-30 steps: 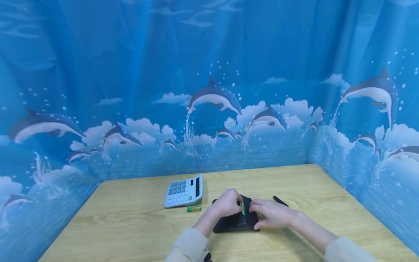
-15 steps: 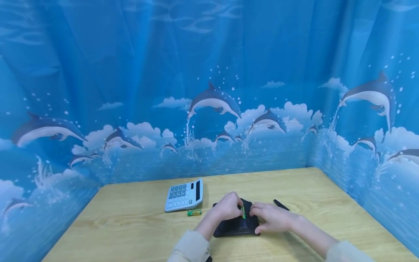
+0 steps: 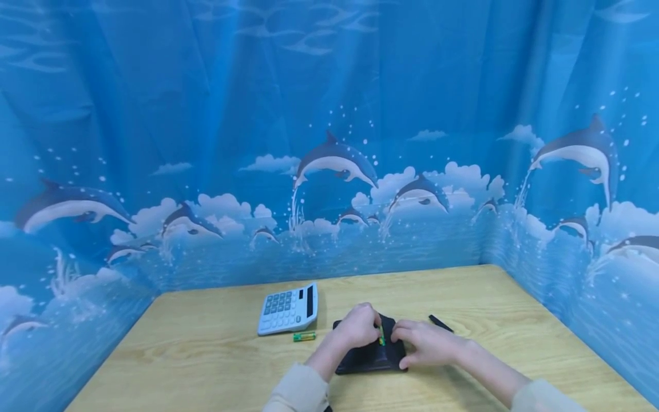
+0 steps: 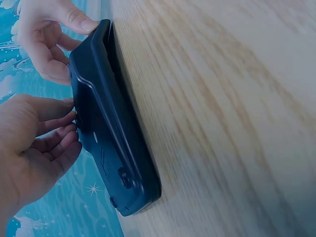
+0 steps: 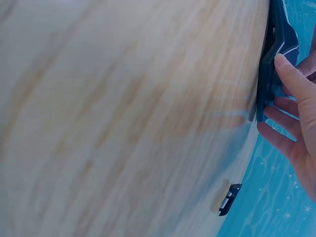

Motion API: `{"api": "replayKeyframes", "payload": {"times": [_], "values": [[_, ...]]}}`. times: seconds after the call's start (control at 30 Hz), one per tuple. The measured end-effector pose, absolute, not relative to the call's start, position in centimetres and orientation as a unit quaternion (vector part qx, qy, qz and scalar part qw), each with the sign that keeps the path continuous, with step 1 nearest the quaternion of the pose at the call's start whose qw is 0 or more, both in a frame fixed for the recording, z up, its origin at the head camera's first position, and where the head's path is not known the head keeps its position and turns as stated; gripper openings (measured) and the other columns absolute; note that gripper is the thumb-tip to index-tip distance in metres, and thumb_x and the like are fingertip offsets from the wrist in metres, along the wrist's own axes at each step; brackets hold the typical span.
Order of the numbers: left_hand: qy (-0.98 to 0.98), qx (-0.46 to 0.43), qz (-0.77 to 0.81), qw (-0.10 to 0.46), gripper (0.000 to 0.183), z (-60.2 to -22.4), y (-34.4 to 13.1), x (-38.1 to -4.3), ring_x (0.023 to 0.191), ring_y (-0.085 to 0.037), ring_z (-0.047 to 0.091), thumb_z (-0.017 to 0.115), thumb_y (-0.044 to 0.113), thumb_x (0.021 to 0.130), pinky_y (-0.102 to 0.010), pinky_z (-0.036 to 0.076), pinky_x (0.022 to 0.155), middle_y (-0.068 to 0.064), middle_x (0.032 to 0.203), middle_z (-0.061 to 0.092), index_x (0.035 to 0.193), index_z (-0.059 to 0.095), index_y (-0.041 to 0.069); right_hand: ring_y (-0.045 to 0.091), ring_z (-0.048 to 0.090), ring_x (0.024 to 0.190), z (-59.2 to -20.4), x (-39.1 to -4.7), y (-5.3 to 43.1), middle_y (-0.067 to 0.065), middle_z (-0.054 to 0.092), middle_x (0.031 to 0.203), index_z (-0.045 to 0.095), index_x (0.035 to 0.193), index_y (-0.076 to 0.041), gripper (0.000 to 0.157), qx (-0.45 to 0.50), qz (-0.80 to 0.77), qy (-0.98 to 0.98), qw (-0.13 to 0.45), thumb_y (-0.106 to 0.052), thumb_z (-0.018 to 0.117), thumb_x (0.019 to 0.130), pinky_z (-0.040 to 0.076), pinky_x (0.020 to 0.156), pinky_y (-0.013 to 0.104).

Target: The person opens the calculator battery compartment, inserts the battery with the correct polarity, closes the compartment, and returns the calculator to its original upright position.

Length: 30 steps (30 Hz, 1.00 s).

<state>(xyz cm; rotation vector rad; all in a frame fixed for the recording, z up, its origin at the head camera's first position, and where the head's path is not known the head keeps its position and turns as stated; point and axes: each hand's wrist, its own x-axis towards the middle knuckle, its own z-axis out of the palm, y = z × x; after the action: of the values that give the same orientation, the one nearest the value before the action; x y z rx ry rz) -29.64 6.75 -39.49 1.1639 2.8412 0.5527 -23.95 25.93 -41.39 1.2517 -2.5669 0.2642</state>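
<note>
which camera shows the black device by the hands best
The left wrist view: it shows the black device large and along nearly its whole length. The head view shows it small, partly hidden by the left hand and right hand. The right wrist view catches only part, at the top right.

My head view looks forward and down at the black device (image 3: pixel 364 359); both wrist views share it, lower, closer.
</note>
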Motion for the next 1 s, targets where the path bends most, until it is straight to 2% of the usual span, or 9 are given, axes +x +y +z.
{"api": "replayKeyframes", "payload": {"times": [0.2, 0.37, 0.63, 1.0], "values": [[0.909, 0.381, 0.169, 0.026, 0.014, -39.2, 6.3, -29.6, 0.088, -0.011, 0.056, 0.070, 0.015, 0.082, -0.022, 0.047, 0.077, -0.001, 0.089, 0.060, 0.092, 0.073, 0.006, 0.006, 0.055, 0.082, -41.3, -24.0, 25.9, -0.005, 0.055, 0.094, 0.061, 0.095, -0.011, 0.033, 0.426, 0.092, -0.891, 0.131, -0.033, 0.075, 0.075, 0.048, 0.066, 0.023], [0.910, 0.377, 0.165, 0.044, 0.018, -39.0, 5.4, -29.4, 0.088, -0.010, 0.057, 0.071, 0.021, 0.082, -0.023, 0.048, 0.076, 0.000, 0.090, 0.063, 0.095, 0.073, 0.008, 0.006, 0.056, 0.081, -41.3, -23.9, 26.0, -0.004, 0.056, 0.094, 0.062, 0.094, -0.011, 0.034, 0.415, 0.088, -0.896, 0.130, -0.037, 0.074, 0.075, 0.048, 0.067, 0.023], [0.912, 0.379, 0.143, 0.073, 0.038, -39.0, 3.7, -29.2, 0.092, -0.009, 0.056, 0.075, 0.039, 0.075, -0.026, 0.047, 0.083, 0.002, 0.094, 0.063, 0.101, 0.070, 0.011, 0.003, 0.054, 0.078, -41.1, -23.7, 26.1, -0.007, 0.057, 0.088, 0.064, 0.089, -0.011, 0.033, 0.404, 0.085, -0.902, 0.130, -0.041, 0.072, 0.076, 0.047, 0.065, 0.022], [0.894, 0.444, 0.064, 0.009, 0.039, -39.7, 1.1, -28.7, 0.086, -0.006, 0.053, 0.074, 0.048, 0.072, -0.021, 0.046, 0.077, 0.008, 0.087, 0.060, 0.095, 0.072, 0.016, 0.002, 0.053, 0.078, -41.6, -23.8, 26.6, -0.009, 0.058, 0.086, 0.066, 0.089, -0.011, 0.037, 0.393, 0.078, -0.907, 0.128, -0.045, 0.071, 0.075, 0.048, 0.066, 0.023]]}}
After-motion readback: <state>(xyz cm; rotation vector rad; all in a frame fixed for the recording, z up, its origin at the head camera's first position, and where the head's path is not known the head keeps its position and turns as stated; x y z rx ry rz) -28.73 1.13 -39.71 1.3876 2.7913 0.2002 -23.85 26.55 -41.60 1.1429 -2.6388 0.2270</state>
